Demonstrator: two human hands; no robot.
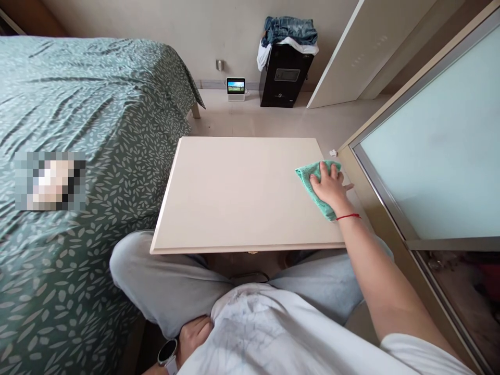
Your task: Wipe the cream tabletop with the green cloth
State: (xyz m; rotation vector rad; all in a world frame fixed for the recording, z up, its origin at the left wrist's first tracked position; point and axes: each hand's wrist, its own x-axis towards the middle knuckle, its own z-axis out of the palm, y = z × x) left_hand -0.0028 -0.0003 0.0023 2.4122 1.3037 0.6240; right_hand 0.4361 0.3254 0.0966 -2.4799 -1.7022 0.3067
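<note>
My right hand, with a red string at the wrist, presses a green cloth onto the right side of a cream tabletop. Its fingers are spread over the cloth, which lies folded near the table's right edge. My left hand rests low on my lap beside the white shirt, away from the table. The left fingers look curled in, with their tips partly hidden, and nothing shows in them. A round watch sits on that wrist.
A bed with a green leaf-patterned sheet stands close on the left, with a blurred-out item on it. A sliding-door cabinet borders the right. Beyond the table are a small lit screen and a black safe topped with folded jeans.
</note>
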